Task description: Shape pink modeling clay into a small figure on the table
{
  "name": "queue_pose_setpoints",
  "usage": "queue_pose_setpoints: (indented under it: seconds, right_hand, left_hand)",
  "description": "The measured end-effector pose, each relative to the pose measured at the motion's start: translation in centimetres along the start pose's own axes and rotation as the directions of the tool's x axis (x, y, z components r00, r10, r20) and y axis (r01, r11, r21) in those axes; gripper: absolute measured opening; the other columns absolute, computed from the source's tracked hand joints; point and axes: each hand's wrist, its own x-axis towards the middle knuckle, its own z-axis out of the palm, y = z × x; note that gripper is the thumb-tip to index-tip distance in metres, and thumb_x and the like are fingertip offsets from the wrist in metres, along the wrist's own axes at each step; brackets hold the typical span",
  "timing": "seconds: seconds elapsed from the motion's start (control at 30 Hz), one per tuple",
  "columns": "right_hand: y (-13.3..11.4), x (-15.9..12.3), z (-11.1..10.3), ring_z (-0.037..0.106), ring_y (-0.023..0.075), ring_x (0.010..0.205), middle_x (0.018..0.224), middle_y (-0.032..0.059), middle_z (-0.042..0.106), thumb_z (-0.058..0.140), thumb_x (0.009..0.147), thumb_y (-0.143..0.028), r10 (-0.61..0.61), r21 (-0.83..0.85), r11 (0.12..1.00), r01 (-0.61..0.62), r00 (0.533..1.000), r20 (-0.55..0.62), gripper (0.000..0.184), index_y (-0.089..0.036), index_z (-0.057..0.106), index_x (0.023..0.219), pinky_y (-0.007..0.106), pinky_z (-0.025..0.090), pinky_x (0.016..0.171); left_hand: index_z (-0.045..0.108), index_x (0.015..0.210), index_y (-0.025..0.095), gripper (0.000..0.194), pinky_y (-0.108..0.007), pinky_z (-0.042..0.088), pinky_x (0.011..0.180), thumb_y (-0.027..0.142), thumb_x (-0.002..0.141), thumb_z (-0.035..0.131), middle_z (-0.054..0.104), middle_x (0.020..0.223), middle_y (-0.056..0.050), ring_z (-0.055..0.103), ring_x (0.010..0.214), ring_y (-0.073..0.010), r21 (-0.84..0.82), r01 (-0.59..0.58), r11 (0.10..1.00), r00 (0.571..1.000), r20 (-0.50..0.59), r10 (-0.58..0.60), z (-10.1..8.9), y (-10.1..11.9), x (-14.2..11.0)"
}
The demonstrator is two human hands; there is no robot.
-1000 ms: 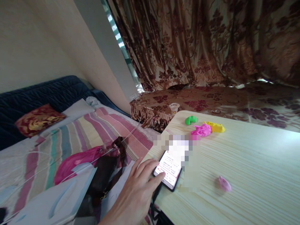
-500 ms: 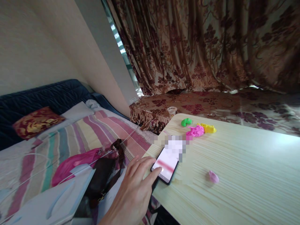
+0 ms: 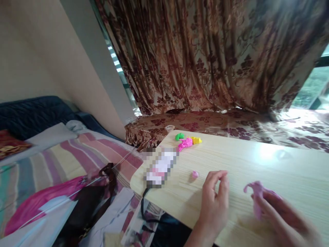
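Holding a soft, lilac, clay-like piece [image 3: 257, 192]: your right hand [image 3: 288, 214], over the pale wood-grain table [image 3: 239, 159]. Loosely curled, gap inside: your left hand [image 3: 214, 207], near small pink lump [image 3: 195, 174].

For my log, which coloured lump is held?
The lilac lump, in the right hand; green, yellow, bright pink and pale pink lumps lie on the table.

Left hand [image 3: 215, 199] has left the phone [image 3: 160, 168]; right hand [image 3: 285, 214] has appeared, holding a lilac lump [image 3: 257, 190]
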Motion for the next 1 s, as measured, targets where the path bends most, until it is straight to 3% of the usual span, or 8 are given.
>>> queue_pose_setpoints:
  seconds: [0.1, 0.23, 0.43, 0.83, 1.0]
  right_hand:
    - [-0.7, 0.6, 0.3, 0.064, 0.0224, 0.081, 0.095, 0.0039, 0.070, 0.071, 0.067, -0.047, 0.065, 0.123, 0.990, -0.071, 0.997, 0.049, 0.034, -0.023, 0.070, 0.091, 0.023, 0.051, 0.060]
    - [-0.6, 0.0, 0.6, 0.060, 0.0184, 0.075, 0.095, 0.0053, 0.067, 0.068, 0.072, -0.045, 0.007, 0.233, 0.972, -0.024, 0.997, 0.073, 0.034, -0.020, 0.067, 0.095, 0.022, 0.047, 0.056]
    - [-0.8, -1.3, 0.5, 0.053, 0.0136, 0.062, 0.089, 0.0054, 0.064, 0.063, 0.078, -0.044, -0.115, 0.242, 0.967, 0.080, 0.984, 0.136, 0.037, -0.017, 0.064, 0.104, 0.023, 0.042, 0.054]
    - [-2.2, -1.8, 0.2, 0.046, 0.0127, 0.054, 0.063, 0.0004, 0.056, 0.057, 0.081, -0.050, -0.215, 0.301, 0.938, 0.170, 0.969, 0.120, 0.035, -0.017, 0.066, 0.083, 0.024, 0.037, 0.050]
    - [-2.8, -1.8, -0.1, 0.044, 0.0111, 0.052, 0.062, -0.0005, 0.056, 0.056, 0.083, -0.049, -0.226, 0.321, 0.930, 0.180, 0.968, 0.112, 0.034, -0.016, 0.066, 0.083, 0.023, 0.036, 0.048]
  left_hand:
    - [0.059, 0.111, 0.021, 0.030, -0.030, 0.042, 0.091, 0.034, 0.092, 0.040, 0.062, 0.107, -0.006, 0.056, 0.102, -0.0176, -0.096, 0.053, 0.994, 0.999, -0.006, -0.054, 1.2, -0.2, -1.1]
    - [0.057, 0.113, 0.021, 0.031, -0.031, 0.041, 0.093, 0.036, 0.090, 0.044, 0.062, 0.111, -0.007, 0.056, 0.105, -0.0188, -0.138, 0.015, 0.990, 1.000, 0.027, -0.012, 1.5, 0.1, -2.4]
    - [0.059, 0.111, 0.019, 0.031, -0.034, 0.040, 0.094, 0.036, 0.089, 0.044, 0.063, 0.112, -0.009, 0.056, 0.106, -0.0205, -0.162, -0.036, 0.986, 0.995, 0.084, 0.050, 1.7, 0.4, -3.0]
    - [0.061, 0.108, 0.017, 0.035, -0.033, 0.042, 0.090, 0.039, 0.089, 0.041, 0.066, 0.105, -0.008, 0.060, 0.099, -0.0199, -0.168, -0.053, 0.984, 0.992, 0.100, 0.071, 1.9, -0.3, -2.9]
    - [0.061, 0.105, 0.017, 0.030, -0.033, 0.044, 0.086, 0.036, 0.081, 0.056, 0.067, 0.101, -0.008, 0.060, 0.096, -0.0211, -0.122, -0.081, 0.989, 0.989, 0.116, 0.095, 2.6, -0.6, -2.5]
